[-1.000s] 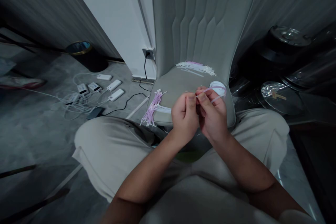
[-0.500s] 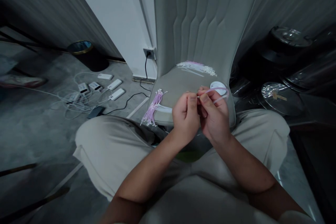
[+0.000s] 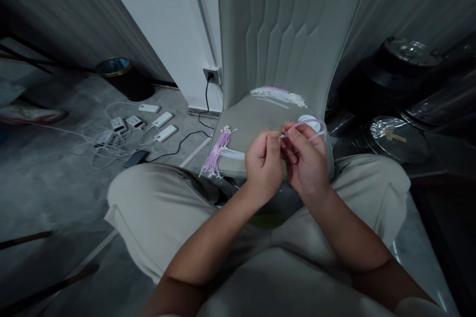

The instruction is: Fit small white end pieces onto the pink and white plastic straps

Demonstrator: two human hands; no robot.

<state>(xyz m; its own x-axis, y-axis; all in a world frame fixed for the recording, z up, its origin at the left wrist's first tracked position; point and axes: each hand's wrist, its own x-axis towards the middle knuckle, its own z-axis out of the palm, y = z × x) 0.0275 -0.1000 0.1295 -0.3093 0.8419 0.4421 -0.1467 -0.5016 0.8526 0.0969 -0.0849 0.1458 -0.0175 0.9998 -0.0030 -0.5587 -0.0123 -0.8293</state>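
Note:
My left hand point(image 3: 263, 158) is closed, thumb pressed on the bent fingers, over the front of the chair seat. It pinches one end of a thin pink-and-white strip point(image 3: 311, 121). Right beside it, my right hand point(image 3: 310, 158) holds the same strip between thumb and fingers, and the strip curves in a loop over its fingers. Behind that hand lies a white round object point(image 3: 309, 119), partly covered. A bundle of pink strips with white ends point(image 3: 215, 156) rests at the seat's left edge. Toward the backrest is a pile of white and pink strips point(image 3: 278, 95).
The grey chair point(image 3: 241, 114) faces me between my knees. On the floor at left are several white devices with cables point(image 3: 163, 126) and a black bin point(image 3: 124, 79). A black plug sits in the wall socket point(image 3: 211, 76). Dark, shiny containers point(image 3: 394, 138) stand at right.
My right hand has shifted slightly right and its fingers have loosened somewhat, showing a bit more of the strip between the hands. My left hand has barely moved.

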